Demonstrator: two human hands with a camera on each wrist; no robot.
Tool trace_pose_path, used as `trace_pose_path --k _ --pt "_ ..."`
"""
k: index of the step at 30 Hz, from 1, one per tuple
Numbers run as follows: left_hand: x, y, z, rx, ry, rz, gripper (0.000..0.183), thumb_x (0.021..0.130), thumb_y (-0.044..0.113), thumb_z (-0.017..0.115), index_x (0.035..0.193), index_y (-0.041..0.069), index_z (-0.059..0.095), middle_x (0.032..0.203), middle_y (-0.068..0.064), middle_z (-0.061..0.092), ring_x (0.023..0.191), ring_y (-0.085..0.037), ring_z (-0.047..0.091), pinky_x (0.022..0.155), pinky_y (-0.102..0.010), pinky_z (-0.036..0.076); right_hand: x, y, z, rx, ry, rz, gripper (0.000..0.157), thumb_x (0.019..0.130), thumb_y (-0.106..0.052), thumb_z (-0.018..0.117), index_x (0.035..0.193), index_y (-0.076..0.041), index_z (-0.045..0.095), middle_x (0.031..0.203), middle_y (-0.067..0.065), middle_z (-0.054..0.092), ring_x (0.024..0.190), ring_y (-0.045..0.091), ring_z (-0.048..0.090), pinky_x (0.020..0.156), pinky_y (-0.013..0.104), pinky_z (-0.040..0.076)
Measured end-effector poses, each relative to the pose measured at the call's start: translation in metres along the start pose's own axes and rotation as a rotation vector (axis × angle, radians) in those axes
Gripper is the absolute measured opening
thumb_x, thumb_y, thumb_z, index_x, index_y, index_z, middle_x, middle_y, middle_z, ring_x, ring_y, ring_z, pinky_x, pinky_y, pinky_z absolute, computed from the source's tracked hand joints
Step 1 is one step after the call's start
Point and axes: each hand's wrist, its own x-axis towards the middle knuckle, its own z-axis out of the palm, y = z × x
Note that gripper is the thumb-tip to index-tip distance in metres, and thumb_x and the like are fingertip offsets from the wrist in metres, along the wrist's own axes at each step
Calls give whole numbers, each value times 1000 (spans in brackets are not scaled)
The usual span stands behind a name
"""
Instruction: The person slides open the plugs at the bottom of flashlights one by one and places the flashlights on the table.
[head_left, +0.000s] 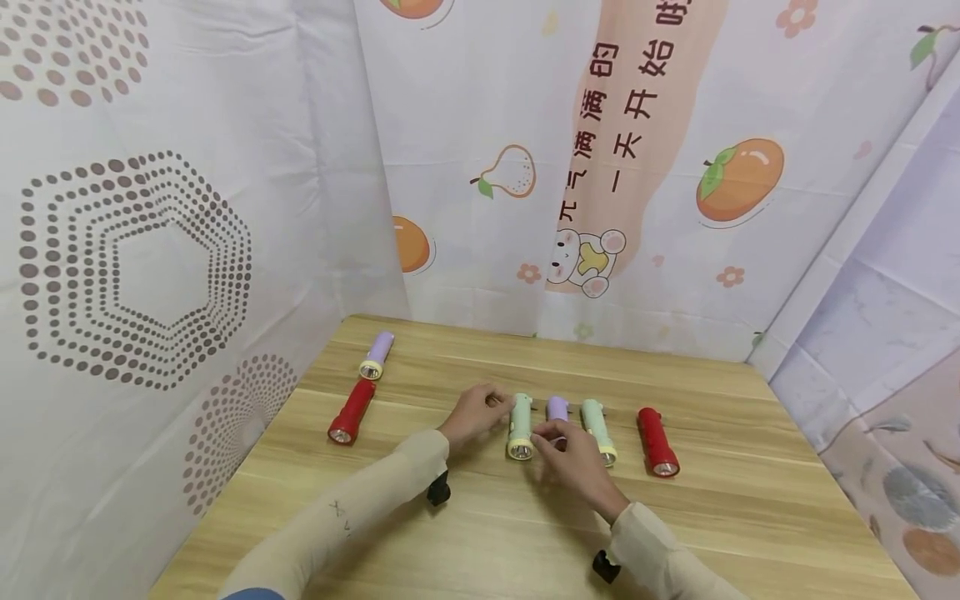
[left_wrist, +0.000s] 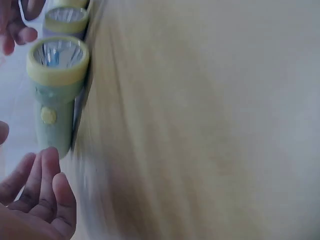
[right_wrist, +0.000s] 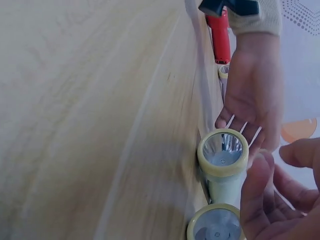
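A pale green flashlight (head_left: 521, 423) with a yellow head lies on the table between both hands, its lens toward me. My left hand (head_left: 474, 414) is beside its tail end. In the left wrist view, the fingertips of that hand (left_wrist: 42, 205) are close to the tail of the flashlight (left_wrist: 54, 122), not wrapped round it. Next to the yellow head is my right hand (head_left: 573, 460), fingers loosely bent; whether they touch it is unclear. That hand partly hides a purple flashlight (head_left: 557, 407) and a second green flashlight (head_left: 596, 421).
To the right lies a red flashlight (head_left: 657, 442). On the left side, another red flashlight (head_left: 354, 408) lies in front of a purple one (head_left: 380, 348). Printed curtains (head_left: 465, 275) hang around the wooden table (head_left: 465, 546).
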Motion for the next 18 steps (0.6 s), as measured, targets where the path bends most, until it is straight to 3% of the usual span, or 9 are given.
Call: trace_pose_path --k 5,9,18 --pt "-20 0 -4 10 -66 66 22 101 34 67 108 13 70 98 1 68 83 -19 66 69 -33 56 -6 2 -3 101 -104 2 19 99 -29 71 109 -13 73 100 11 71 71 23 64 51 32 53" --pt "-36 1 -7 51 -137 114 17 102 34 66 106 18 71 96 5 68 82 -18 67 69 -31 55 -11 3 -4 126 -153 -3 23 100 -32 70 108 -11 72 100 15 70 67 21 62 51 31 53" --pt "-74 5 -4 -20 -227 146 14 103 31 66 103 18 72 96 7 69 86 -14 65 75 -28 55 -25 3 4 131 -241 -46 24 101 -31 68 108 -7 71 99 6 70 72 14 60 58 26 51"
